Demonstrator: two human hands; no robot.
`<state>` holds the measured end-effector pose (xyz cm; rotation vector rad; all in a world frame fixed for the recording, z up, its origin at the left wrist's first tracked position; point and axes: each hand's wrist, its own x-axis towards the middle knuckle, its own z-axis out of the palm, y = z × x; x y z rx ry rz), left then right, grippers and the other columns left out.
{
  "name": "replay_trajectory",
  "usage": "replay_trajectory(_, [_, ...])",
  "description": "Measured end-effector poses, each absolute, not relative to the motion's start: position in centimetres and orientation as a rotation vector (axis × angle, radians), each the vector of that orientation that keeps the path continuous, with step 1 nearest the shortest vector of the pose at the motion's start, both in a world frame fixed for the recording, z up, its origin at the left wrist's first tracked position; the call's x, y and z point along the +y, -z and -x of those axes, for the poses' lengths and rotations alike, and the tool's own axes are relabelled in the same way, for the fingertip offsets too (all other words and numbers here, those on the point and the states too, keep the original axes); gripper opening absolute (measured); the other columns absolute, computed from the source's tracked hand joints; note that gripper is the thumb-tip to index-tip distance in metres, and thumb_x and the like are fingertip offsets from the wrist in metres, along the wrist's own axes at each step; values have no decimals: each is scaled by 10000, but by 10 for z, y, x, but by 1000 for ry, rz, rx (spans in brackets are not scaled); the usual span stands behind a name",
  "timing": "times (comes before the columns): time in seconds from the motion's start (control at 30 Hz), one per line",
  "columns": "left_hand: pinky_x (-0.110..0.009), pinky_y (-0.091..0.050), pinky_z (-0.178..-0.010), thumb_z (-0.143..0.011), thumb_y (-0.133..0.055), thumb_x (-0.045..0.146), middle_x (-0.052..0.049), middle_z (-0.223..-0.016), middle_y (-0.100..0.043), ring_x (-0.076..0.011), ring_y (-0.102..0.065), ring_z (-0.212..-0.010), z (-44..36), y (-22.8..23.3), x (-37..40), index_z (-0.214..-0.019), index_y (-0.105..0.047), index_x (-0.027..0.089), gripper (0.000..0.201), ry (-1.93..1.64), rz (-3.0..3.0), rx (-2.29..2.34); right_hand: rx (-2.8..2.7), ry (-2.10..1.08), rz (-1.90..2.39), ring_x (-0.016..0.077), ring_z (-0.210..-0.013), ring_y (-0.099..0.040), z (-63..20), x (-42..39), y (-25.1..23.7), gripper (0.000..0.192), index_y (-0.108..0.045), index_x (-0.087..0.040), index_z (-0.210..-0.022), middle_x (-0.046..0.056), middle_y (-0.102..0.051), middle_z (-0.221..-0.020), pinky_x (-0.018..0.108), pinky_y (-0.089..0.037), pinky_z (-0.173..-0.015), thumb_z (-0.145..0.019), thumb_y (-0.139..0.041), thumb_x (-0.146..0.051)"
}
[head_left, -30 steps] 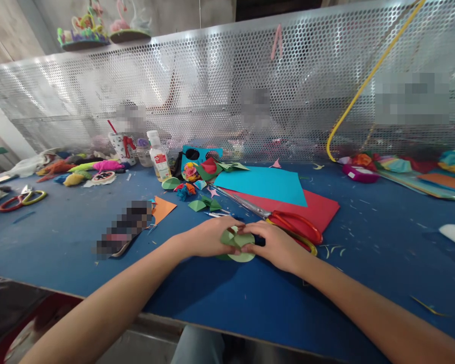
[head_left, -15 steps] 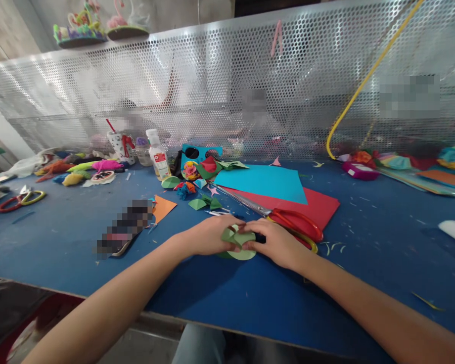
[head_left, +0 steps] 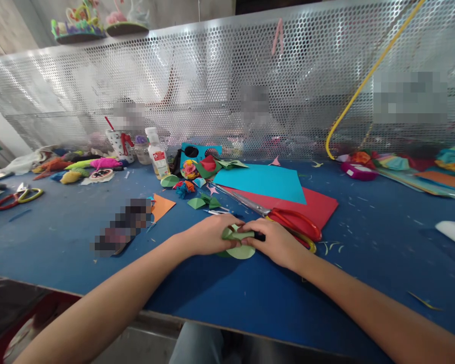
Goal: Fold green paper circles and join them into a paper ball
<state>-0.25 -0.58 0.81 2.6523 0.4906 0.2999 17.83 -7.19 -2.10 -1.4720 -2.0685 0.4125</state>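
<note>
Between my hands, low over the blue table, is a light green piece of paper [head_left: 243,252] with a rounded edge and a folded upper part. My left hand [head_left: 214,234] pinches its left side, thumb and fingers closed. From the right, my right hand [head_left: 271,238] pinches the folded part, its fingertips close to the left ones. A dark object [head_left: 259,236] shows beside the right fingers; I cannot make out what it is. Just behind my right hand lie large scissors [head_left: 293,222] with red and yellow handles, partly on red paper [head_left: 322,205].
A blue sheet [head_left: 261,182] overlaps the red paper. Green paper leaves [head_left: 205,202] and small paper flowers lie behind my hands. To the left are a phone [head_left: 123,227], an orange paper piece [head_left: 162,207] and smaller scissors [head_left: 18,196]. A bottle [head_left: 158,156] stands before the perforated metal screen [head_left: 212,76].
The upper part of the green paper, raised and curled before, is now pressed into a narrower fold between my fingers. Both hands stay in nearly the same place.
</note>
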Motion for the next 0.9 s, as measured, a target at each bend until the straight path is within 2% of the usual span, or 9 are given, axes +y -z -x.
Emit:
replay_trajectory(0.43, [-266,-415,-750,-775,-548,284,-62,-1013,-608,-193,-563,-906,1,-7,-6,-1057,-526,180,301,-284,-2698,509,-2050,-400,1479,223,-912,-600,-178,-74,19,214,-653,-210,-959,47,-666,-997,340,-458,-793,-764,-570,-234])
replay_trajectory(0.77, [-261,-414,-658,-766,-526,269,-60,-895,-603,-190,-567,-806,0,-7,-14,-926,-532,156,196,-269,-2799,504,-1997,-639,1447,180,-828,-615,-178,-76,12,181,-655,-227,-905,0,-684,-914,278,-465,-723,-775,-530,-241])
replay_trajectory(0.9, [-293,-431,-726,-769,-509,265,-82,-993,-594,-219,-563,-901,4,-10,-19,-1052,-496,157,303,-249,-2832,489,-2018,-664,1457,198,-907,-598,-185,-73,12,202,-653,-224,-929,17,-669,-971,308,-450,-807,-776,-533,-277])
